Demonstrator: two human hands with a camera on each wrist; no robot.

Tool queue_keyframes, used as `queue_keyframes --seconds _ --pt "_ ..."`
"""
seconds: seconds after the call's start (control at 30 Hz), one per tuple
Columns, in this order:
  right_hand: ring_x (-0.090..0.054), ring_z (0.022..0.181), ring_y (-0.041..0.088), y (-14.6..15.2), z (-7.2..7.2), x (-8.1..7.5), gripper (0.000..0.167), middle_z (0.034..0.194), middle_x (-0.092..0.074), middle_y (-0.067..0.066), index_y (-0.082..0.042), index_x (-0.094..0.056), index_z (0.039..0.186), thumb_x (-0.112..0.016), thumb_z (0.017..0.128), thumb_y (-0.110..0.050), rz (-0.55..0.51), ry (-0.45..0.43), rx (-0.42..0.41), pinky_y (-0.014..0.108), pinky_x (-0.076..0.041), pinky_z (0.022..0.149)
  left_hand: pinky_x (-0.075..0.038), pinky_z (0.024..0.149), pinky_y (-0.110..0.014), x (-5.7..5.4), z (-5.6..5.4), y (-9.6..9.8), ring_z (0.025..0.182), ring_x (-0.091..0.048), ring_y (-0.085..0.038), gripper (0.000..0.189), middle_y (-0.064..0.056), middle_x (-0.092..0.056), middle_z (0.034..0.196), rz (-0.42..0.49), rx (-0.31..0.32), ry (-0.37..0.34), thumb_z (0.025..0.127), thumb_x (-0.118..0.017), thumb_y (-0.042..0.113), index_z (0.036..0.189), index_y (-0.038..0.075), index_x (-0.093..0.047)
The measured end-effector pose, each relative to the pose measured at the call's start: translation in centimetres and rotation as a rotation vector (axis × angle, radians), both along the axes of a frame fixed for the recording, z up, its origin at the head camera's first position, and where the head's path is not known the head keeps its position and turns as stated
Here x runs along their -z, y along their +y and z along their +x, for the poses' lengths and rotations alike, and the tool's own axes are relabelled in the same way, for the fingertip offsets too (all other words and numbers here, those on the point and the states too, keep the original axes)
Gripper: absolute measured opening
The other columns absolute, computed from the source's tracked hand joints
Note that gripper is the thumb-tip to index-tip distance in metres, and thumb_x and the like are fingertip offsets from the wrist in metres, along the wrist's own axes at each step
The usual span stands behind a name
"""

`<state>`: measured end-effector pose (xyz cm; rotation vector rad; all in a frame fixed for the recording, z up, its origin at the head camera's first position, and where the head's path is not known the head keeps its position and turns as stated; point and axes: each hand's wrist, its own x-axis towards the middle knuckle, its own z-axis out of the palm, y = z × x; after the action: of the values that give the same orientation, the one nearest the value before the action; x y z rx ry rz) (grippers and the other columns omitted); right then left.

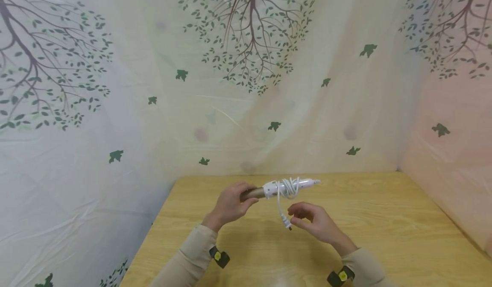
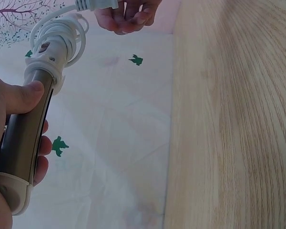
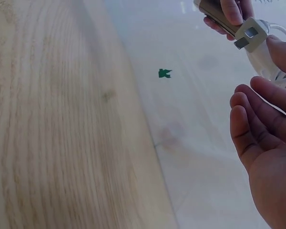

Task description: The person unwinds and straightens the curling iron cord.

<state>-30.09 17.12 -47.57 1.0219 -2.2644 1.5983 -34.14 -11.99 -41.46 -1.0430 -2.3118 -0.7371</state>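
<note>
A hair straightener [image 1: 272, 189] with a bronze barrel and white handle is held above the table, its handle pointing right. My left hand [image 1: 229, 202] grips the barrel [image 2: 25, 131], thumb on top and fingertips round the far side. White cord [image 1: 289, 188] is wound in several loops about the handle. From the loops a short end hangs down with the two-prong plug [image 1: 286, 221]. Beside that plug is my right hand [image 1: 318, 223], its fingers loosely bent and holding nothing. In the right wrist view the thumb lies close to the plug [image 3: 252, 34]; whether they touch I cannot tell.
A wood-grain table [image 1: 265, 257] lies under both hands. Pale curtains [image 1: 238, 137] printed with trees and green birds hang behind it and at both sides. Each sleeve carries a dark wrist strap [image 1: 220, 257] with a yellow mark.
</note>
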Motion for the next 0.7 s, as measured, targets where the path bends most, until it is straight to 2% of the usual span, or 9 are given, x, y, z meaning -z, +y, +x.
queue_keyframes --seconds 0.17,0.3,0.47,0.7 --pt "-0.064 0.090 0.003 -0.40 0.23 0.03 0.018 0.101 -0.068 0.021 0.003 -0.064 0.109 -0.061 0.092 0.002 -0.012 -0.019 -0.007 0.027 -0.054 0.079 -0.050 0.070 -0.026 -0.06 -0.02 -0.04 0.081 -0.062 -0.009 0.029 0.001 -0.069 0.099 0.002 0.001 -0.009 0.084 -0.077 0.022 0.110 0.012 -0.069" --pt "-0.067 0.090 0.007 -0.63 0.44 -0.09 0.018 0.101 -0.069 0.018 0.006 -0.063 0.111 -0.059 0.094 0.000 -0.039 -0.029 -0.040 0.028 -0.055 0.077 -0.050 0.070 -0.026 -0.04 0.00 -0.12 0.082 -0.062 -0.009 0.029 0.000 -0.069 0.100 0.002 -0.009 -0.019 0.085 -0.077 0.023 0.111 0.012 -0.069" --pt "-0.065 0.089 0.008 -0.77 0.63 -0.13 0.019 0.098 -0.069 0.015 0.003 -0.064 0.109 -0.062 0.091 0.003 -0.053 -0.015 -0.055 0.028 -0.054 0.077 -0.049 0.070 -0.025 0.12 -0.04 -0.09 0.082 -0.062 -0.008 0.029 0.001 -0.069 0.101 -0.007 -0.029 -0.024 0.085 -0.077 0.024 0.110 0.012 -0.069" --pt "-0.063 0.085 0.006 -0.78 0.91 -0.41 0.017 0.094 -0.070 0.011 -0.003 -0.068 0.103 -0.068 0.087 0.002 -0.039 -0.006 -0.012 0.029 -0.054 0.077 -0.050 0.070 -0.026 0.32 -0.11 0.00 0.082 -0.062 -0.009 0.029 0.001 -0.069 0.101 -0.003 -0.042 -0.015 0.085 -0.076 0.025 0.110 0.012 -0.069"
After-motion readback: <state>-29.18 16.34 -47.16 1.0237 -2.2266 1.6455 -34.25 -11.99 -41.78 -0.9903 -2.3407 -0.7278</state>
